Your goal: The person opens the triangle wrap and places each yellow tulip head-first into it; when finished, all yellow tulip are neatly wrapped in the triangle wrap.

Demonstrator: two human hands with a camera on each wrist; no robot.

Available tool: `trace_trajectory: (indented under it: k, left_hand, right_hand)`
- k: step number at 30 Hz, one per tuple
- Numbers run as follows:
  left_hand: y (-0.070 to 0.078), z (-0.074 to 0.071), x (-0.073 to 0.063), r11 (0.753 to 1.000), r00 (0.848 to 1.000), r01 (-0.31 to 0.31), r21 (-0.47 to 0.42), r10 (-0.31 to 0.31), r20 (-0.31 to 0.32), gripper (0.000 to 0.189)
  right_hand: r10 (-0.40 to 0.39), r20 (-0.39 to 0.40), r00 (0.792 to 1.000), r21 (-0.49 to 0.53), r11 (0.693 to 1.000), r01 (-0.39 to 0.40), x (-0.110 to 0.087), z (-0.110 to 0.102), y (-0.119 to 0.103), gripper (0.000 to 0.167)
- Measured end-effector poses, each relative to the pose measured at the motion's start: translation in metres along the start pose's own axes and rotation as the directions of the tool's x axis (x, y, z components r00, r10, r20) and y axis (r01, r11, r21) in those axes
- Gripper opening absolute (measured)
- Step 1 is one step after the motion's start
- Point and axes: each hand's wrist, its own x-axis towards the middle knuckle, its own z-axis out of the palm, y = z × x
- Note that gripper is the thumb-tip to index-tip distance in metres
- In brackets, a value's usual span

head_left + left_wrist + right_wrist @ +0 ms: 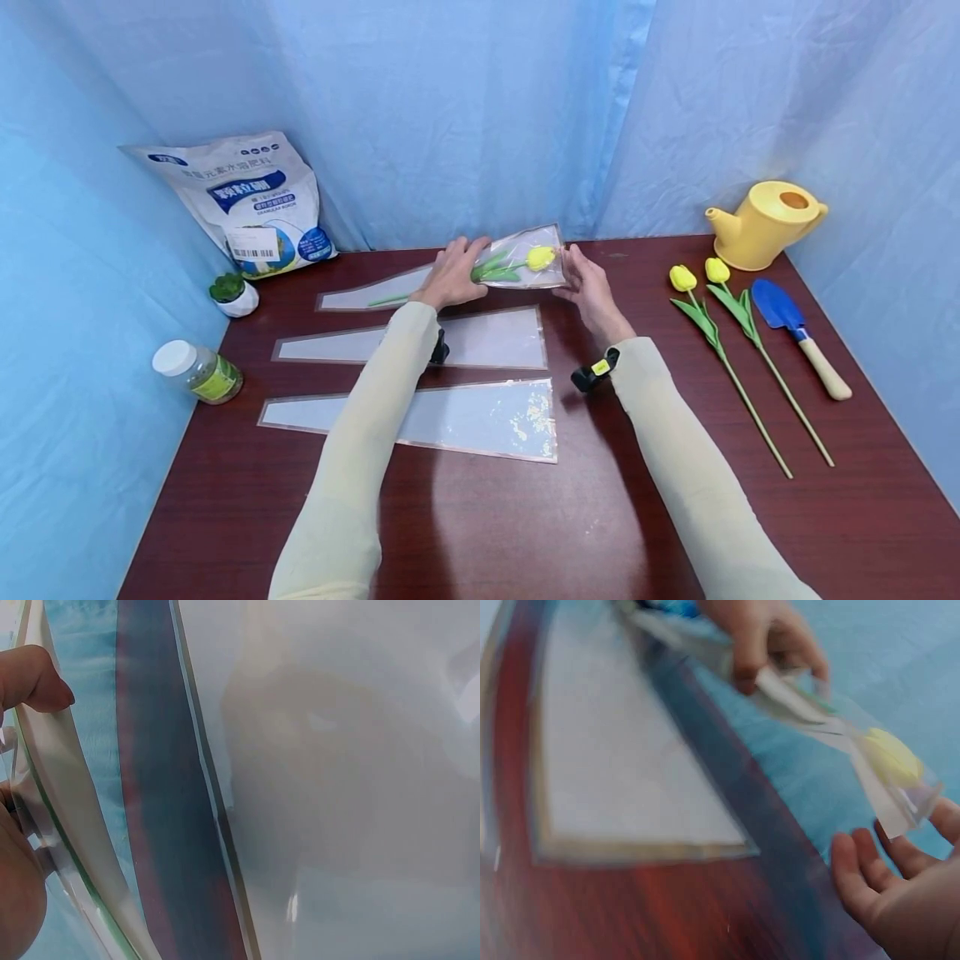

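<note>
A yellow tulip [540, 258] with green leaves lies in a clear-fronted, tapered flower sleeve [525, 279], raised off the table at the back. My left hand [455, 273] grips this sleeve around its middle, over the stem. In the left wrist view, the thumb [49, 686] presses on the sleeve's pale side. At the sleeve's wide end, by the blossom, my right hand [588, 287] holds the edge between thumb and fingers. The right wrist view is blurred there, with the fingers [855, 874] bent near the sleeve's corner. Two flat sleeves [495, 333] lie nearer to me.
Two yellow tulips [705, 321], a blue trowel [780, 308] and a yellow watering can [765, 225] occupy the right. On the left stand a fertilizer bag [255, 208], a small potted succulent [234, 292] and a white-capped jar [202, 372]. Blue curtains [465, 117] border the table.
</note>
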Motion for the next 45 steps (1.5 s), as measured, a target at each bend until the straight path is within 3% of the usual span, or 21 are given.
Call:
trace_trajectory:
  k: [4, 7, 16, 19, 22, 25, 28, 36, 41, 45]
  left_hand:
    - [0.001, 0.0, 0.0, 1.0, 1.0, -0.007, 0.002, 0.007, 0.005, 0.083]
    - [0.002, 0.001, -0.001, 1.0, 1.0, -0.013, 0.005, 0.013, 0.007, 0.083]
    - [0.001, 0.001, 0.0, 1.0, 1.0, -0.021, 0.0, 0.021, -0.004, 0.085]
    - [0.0, 0.001, 0.0, 1.0, 1.0, -0.019, 0.004, 0.019, -0.008, 0.085]
    - [-0.001, 0.0, -0.001, 1.0, 1.0, -0.016, 0.003, 0.016, -0.015, 0.086]
    - [-0.001, 0.0, -0.001, 1.0, 1.0, -0.014, -0.006, 0.014, -0.015, 0.085]
    - [-0.001, 0.0, -0.001, 1.0, 1.0, -0.016, -0.012, 0.016, -0.014, 0.084]
    - [-0.001, 0.001, -0.004, 1.0, 1.0, -0.021, -0.017, 0.021, -0.017, 0.084]
    - [-0.003, 0.001, -0.006, 0.999, 1.0, -0.015, -0.034, 0.014, -0.018, 0.083]
    - [-0.004, 0.0, -0.007, 0.999, 1.0, -0.011, -0.046, 0.01, -0.022, 0.083]
  right_hand:
    - [0.088, 0.104, 0.991, 0.115, 0.988, -0.1, 0.001, -0.007, -0.001, 0.055]
    - [0.113, 0.136, 0.984, 0.156, 0.979, -0.134, 0.0, -0.01, -0.001, 0.054]
    - [0.152, 0.22, 0.964, 0.07, 0.983, -0.171, 0.002, -0.01, -0.003, 0.074]
    - [0.144, 0.228, 0.963, 0.041, 0.987, -0.158, 0.003, -0.011, -0.005, 0.075]
    - [0.126, 0.17, 0.977, 0.06, 0.989, -0.138, 0.005, -0.012, -0.006, 0.061]
    - [0.109, 0.068, 0.992, 0.111, 0.987, -0.116, 0.007, -0.014, -0.006, 0.036]
    - [0.103, -0.004, 0.995, 0.119, 0.988, -0.101, 0.009, -0.015, -0.005, 0.019]
    - [0.058, -0.083, 0.995, -0.052, 0.997, -0.062, 0.012, -0.011, -0.005, 0.022]
    - [-0.015, -0.179, 0.984, -0.075, 0.997, 0.002, 0.013, -0.008, -0.005, 0.023]
    - [-0.083, -0.18, 0.98, -0.118, 0.991, 0.062, 0.011, -0.005, -0.005, 0.013]
